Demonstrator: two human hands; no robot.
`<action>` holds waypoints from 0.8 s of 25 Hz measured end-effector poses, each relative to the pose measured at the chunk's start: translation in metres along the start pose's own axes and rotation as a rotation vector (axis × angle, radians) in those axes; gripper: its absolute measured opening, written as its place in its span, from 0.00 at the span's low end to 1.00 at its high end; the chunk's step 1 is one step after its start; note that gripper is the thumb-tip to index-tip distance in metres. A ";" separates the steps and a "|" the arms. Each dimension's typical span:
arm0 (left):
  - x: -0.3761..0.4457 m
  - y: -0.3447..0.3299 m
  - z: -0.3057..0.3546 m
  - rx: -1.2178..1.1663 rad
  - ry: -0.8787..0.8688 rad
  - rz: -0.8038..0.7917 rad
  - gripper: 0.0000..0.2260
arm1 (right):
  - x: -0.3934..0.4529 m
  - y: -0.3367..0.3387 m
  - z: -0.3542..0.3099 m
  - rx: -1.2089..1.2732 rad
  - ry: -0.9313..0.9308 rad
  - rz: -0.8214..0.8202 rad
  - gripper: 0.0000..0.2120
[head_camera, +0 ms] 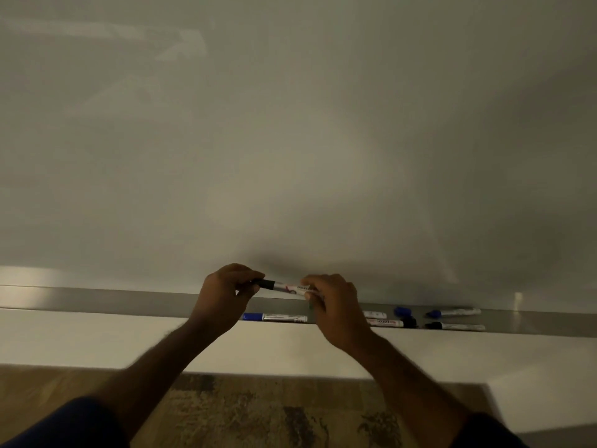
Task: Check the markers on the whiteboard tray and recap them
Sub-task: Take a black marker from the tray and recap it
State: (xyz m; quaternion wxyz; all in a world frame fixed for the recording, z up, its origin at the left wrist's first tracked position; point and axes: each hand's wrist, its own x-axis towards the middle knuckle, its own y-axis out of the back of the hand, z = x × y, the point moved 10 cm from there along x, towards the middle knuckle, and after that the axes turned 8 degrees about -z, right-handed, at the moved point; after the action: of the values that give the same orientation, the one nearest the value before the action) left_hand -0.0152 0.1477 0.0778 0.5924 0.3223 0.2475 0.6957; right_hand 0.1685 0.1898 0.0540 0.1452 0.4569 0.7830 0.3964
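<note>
Both hands above tray: left fingers pinch marker cap end, right fingers barrel.

A black-capped marker is held level above the tray, where five others (two blue) lie.

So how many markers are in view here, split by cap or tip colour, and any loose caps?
Black markers: 3 (held; tray)
Blue markers: 2 ()
Marker partly hidden behind the right hand, colour unclear: 1
Loose blue cap: 1
Total: 6 markers, 1 loose cap
</note>
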 end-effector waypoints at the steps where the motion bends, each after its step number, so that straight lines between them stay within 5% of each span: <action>1: 0.002 -0.011 -0.017 0.013 0.033 -0.011 0.10 | 0.004 -0.017 0.008 -0.028 -0.022 -0.011 0.12; 11: 0.004 -0.075 -0.104 0.055 0.248 -0.117 0.14 | 0.032 -0.087 0.051 -0.212 -0.210 -0.116 0.12; 20: -0.002 -0.084 -0.108 0.183 0.097 -0.188 0.15 | 0.033 -0.110 0.058 -0.257 -0.221 -0.218 0.14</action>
State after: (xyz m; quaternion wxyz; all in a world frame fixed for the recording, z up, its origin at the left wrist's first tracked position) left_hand -0.0388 0.1649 -0.0559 0.6102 0.3163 0.3674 0.6266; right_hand 0.1191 0.2156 -0.0613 0.3294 0.3878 0.7500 0.4226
